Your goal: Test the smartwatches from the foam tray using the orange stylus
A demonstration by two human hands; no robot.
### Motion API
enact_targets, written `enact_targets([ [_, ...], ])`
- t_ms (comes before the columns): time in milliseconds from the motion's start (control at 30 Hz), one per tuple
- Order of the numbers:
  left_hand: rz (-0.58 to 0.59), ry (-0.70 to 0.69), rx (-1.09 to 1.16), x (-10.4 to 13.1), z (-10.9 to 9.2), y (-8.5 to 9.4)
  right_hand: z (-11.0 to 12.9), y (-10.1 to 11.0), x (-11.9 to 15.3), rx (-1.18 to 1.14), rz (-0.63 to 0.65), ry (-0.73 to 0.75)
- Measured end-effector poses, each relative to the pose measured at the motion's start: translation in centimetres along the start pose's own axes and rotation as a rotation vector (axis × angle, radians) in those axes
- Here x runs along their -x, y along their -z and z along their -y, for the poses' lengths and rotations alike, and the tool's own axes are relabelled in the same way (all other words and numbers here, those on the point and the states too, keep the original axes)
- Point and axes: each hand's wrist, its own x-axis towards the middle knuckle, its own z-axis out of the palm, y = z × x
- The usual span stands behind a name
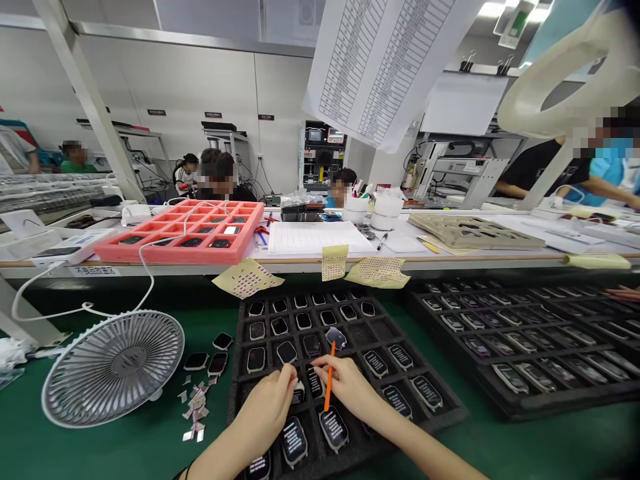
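A black foam tray (453,408) lies before me, its compartments holding several smartwatches, many with lines of white text on lit screens. Between the fingers of my right hand (347,385) is a thin orange stick (329,383); its lower end is over a lit smartwatch (333,427). The stick's upper end overlaps a tilted smartwatch (336,338) higher in the tray. My left hand (270,400) is closed in a pinch beside a smartwatch (298,395) that it partly covers. What those fingertips hold, if anything, is hidden. Another lit smartwatch (294,440) sits just below.
To the left are a grey fan (125,363), loose smartwatches (196,361) and small film scraps (197,407) on the green mat. A second black tray (480,393) stands right, with another person's hand (623,293) at its edge. A shelf above carries a pink foam tray (235,248).
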Motion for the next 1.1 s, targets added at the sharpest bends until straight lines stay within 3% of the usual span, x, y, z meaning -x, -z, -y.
enact_targets([
  [133,0.001,0.055,0.148,-0.5,1.1,-0.1,1.0,0.3,0.2,0.05,0.03,0.042],
  [267,0.069,0.145,0.212,-1.3,1.9,0.4,0.2,0.2,-0.4,-0.014,0.043,0.035],
  [500,0.062,0.15,0.234,-2.5,1.7,1.0,-0.7,1.0,-2.6,-0.509,0.115,-0.135],
  [700,0.166,0.266,0.713,-6.1,2.3,1.5,1.0,3.6,-4.8,-0.828,0.03,-0.089],
  [867,0.119,0.343,0.95,-8.4,2.1,0.7,0.6,3.3,-6.1,-0.87,-0.022,-0.112],
  [1100,0.133,0.297,1.004,-8.1,3.0,-0.4,-0.7,2.2,-5.9,-0.852,-0.012,-0.155],
])
